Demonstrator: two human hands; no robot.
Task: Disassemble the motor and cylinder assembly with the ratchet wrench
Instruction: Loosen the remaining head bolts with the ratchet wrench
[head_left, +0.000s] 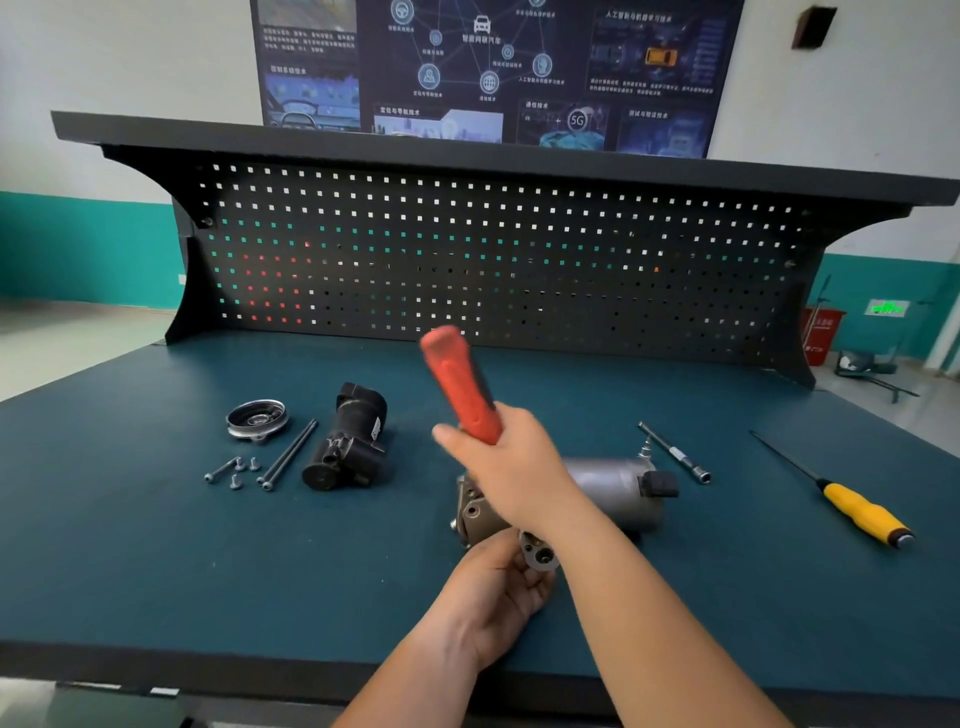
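A dark teal worktop (130, 571) fills the view. Its black front edge runs along the bottom, and a black pegboard (519, 249) closes off the back. Broad stretches of bare mat show at the near left and near right corners, and another between the middle and the right-hand tools. The motor and cylinder assembly (613, 488), a grey metal cylinder with a block at its left end, lies on its side at the middle of the worktop, nearer the front edge than the pegboard. The left hand (498, 587) reaches in from below, its grip curled around a small metal flange at the near end of the assembly. The right hand (511, 467) comes across above it from the lower right. Its grip is closed around the ratchet wrench (460, 387), whose red handle tilts up and away to the left, blurred. The wrench head is hidden behind the hand. Well apart on the left lie one round silver cap (257, 420), two long bolts (288, 456) side by side, four shorter screws (235, 484) and one black motor housing (345, 444). On the right lie one slim extension bar (675, 454), just beyond the cylinder, and one yellow-handled screwdriver (862, 512), near the right edge.
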